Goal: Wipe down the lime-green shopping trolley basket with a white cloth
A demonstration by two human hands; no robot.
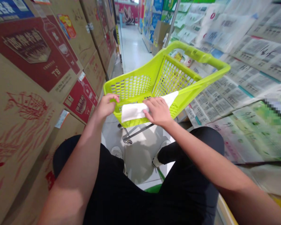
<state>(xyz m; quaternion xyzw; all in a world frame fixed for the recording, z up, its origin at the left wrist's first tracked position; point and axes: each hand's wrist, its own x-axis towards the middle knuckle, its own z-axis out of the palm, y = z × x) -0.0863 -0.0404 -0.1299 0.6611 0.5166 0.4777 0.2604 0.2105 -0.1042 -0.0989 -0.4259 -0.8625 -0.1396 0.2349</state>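
Observation:
A lime-green plastic shopping cart [189, 84] stands in front of my knees, turned sideways. At its near left corner, my left hand [107, 107] has its fingers curled over the rim. My right hand [158, 110] is on the near side of the cart, gripping a white cloth [133, 112] that lies along the rim, its thumb low and its fingers bent over the top. Part of the cloth is hidden under that hand, and its other end reaches right toward the handle end. The cart's basket is perforated.
Stacked cardboard boxes [67, 72] wall the left side. Shelves of wrapped paper packs [243, 59] line the right. A pale tiled aisle [133, 43] runs ahead beyond the cart. A cart wheel [127, 139] rests near my shoes [117, 152].

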